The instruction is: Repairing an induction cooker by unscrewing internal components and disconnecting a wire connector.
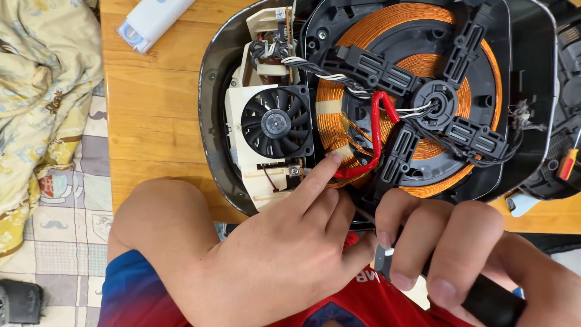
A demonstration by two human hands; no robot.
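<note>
An opened induction cooker (212, 109) lies on a wooden table, its copper coil (423, 66), black coil bracket (436, 100) and black fan (277, 124) exposed. A red wire (378, 130) loops over the coil's near edge. My left hand (284, 248) holds nothing; its index finger points at the coil's lower left edge, close to the red wire and a small screw beside the fan. My right hand (460, 254) is closed around a black tool handle (484, 300), and the tool's thin shaft (365, 215) reaches toward the cooker's near edge.
A white and blue box (151, 21) lies at the table's far left. A screwdriver with an orange handle (567, 163) rests at the right by another black casing. A patterned cloth (42, 91) lies left of the table, and a dark object (21, 303) sits on the floor.
</note>
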